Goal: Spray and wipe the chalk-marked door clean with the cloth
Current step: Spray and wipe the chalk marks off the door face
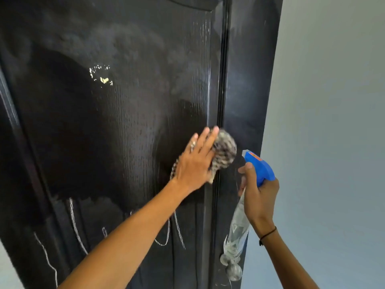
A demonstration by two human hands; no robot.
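A tall black panelled door [104, 126] fills the view, wet and smeared across its upper panel. White chalk lines [73, 222] remain on the lower part. My left hand [193, 163] presses a bunched checked cloth [224, 152] flat against the door near the panel's right edge, fingers straight. My right hand [259, 197] grips the neck of a clear spray bottle [237, 228] with a blue trigger head [260, 165], held just right of the cloth, nozzle towards the door.
A round metal door knob [231, 268] sticks out at the door's lower right edge, below the bottle. A pale grey wall [333, 122] lies to the right. Chipped paint spots [101, 75] show on the upper panel.
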